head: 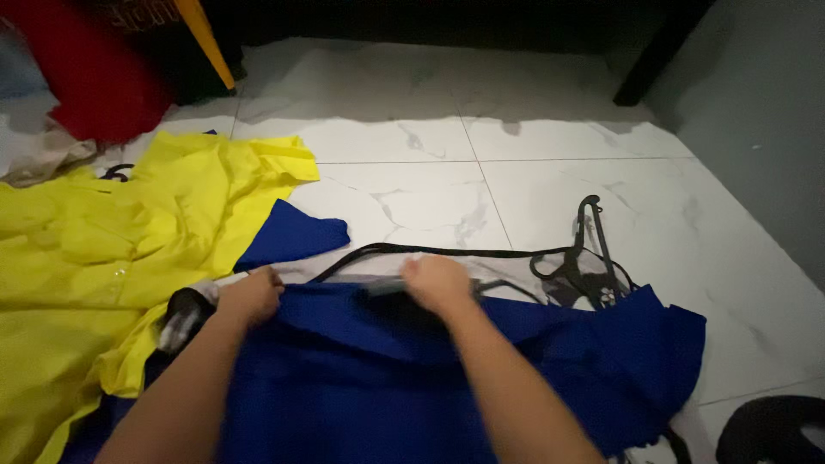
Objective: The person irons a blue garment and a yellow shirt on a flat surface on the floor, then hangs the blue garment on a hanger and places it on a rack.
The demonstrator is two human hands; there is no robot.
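Folding barely begun: left hand [251, 296] and right hand [436, 283] pinching far edge of blue garment [361, 378] on floor [516, 146]; yellow garment [103, 258] lying unfolded left, black hangers [584, 258] right.

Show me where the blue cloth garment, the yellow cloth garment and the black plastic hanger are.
blue cloth garment [361, 387], head view, middle of fabric.
yellow cloth garment [103, 249], head view, crumpled middle.
black plastic hanger [593, 249], head view, stem below hook.

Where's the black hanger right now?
Head view, right of centre: the black hanger lies on the white tiled floor, just beyond the blue garment, right of the right hand.
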